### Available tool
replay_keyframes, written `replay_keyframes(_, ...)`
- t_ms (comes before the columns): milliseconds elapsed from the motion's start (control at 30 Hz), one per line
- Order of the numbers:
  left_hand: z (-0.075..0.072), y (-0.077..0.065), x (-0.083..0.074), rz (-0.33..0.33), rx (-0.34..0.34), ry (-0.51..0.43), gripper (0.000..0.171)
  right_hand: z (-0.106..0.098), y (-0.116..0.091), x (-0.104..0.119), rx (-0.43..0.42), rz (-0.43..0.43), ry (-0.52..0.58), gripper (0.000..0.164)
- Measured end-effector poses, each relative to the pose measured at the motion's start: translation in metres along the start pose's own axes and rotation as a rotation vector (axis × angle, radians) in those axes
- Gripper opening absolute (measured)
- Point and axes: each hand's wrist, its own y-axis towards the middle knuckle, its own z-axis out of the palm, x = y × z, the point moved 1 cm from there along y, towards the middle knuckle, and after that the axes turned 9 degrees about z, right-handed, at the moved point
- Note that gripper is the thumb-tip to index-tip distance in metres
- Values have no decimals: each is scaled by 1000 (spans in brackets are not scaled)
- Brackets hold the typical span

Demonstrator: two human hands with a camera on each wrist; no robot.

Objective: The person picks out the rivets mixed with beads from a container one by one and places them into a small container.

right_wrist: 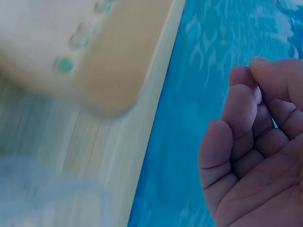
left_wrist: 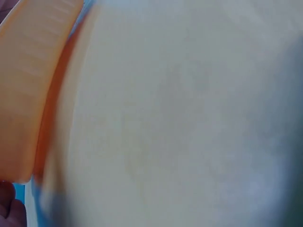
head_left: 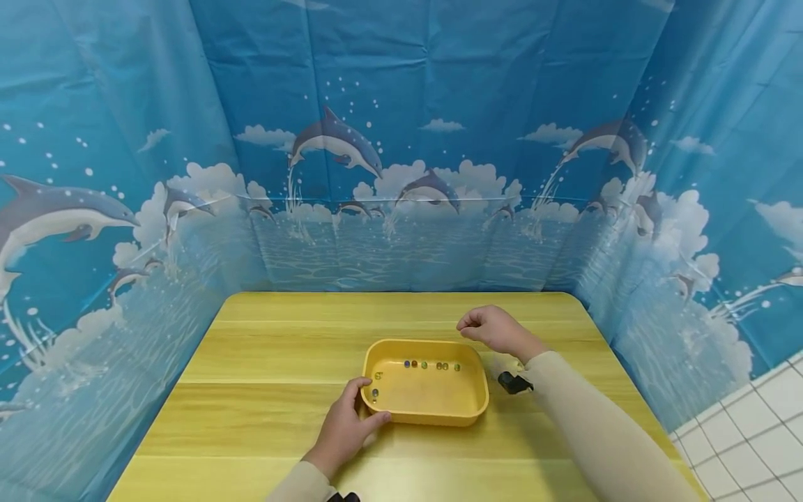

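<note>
A yellow plastic tray (head_left: 417,419) sits on the table with several small glass marbles (head_left: 424,364) inside, most in a row along its back wall and a few by the left end. My left hand (head_left: 343,424) grips the tray's left front corner, thumb at the front and fingers at the left side. Raised behind the tray's back right corner is my right hand (head_left: 495,329). In the right wrist view its fingers (right_wrist: 240,106) are curled, with the thumb tip against the index finger. Nothing shows between them or in the palm. The left wrist view shows mostly table, with the tray's orange-looking wall (left_wrist: 33,94) at its edge.
A clear, crinkled plastic item (head_left: 502,364), partly hidden by the right forearm, lies right of the tray. The yellow wood-patterned table (head_left: 270,362) meets a blue dolphin curtain (head_left: 401,244) at the back and sides. White tiles (head_left: 753,425) show at the right.
</note>
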Motion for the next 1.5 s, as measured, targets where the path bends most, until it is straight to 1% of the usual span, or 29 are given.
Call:
replay_keyframes(67,-1,1,-1,-2,2,15,84,-7,-5,-10,-8,10,-9,19)
replay_keyframes(267,-3,5,-3,-12,1,9,82,-22,-18,-40,-28,47,-34,20)
replay_keyframes(467,-5,6,-4,-24,6,10,85,-26,-27,-64,-29,91,-84,19)
replay_keyframes(633,-7,7,-8,-30,9,-1,83,-28,-31,-78,-37,118,-117,17)
replay_keyframes(933,-8,12,-12,-33,-2,-8,75,-31,-34,-84,-13,156,-125,19)
replay_keyframes(1100,-8,12,-11,-30,1,0,76,-31,-35,-83,-5,172,-150,20)
replay_keyframes(1300,-8,10,-10,-23,-4,-5,77,-32,-37,-81,6,180,-151,21)
replay_keyframes(1500,-8,10,-8,-33,-11,-17,76,-31,-37,-82,-1,180,-154,24)
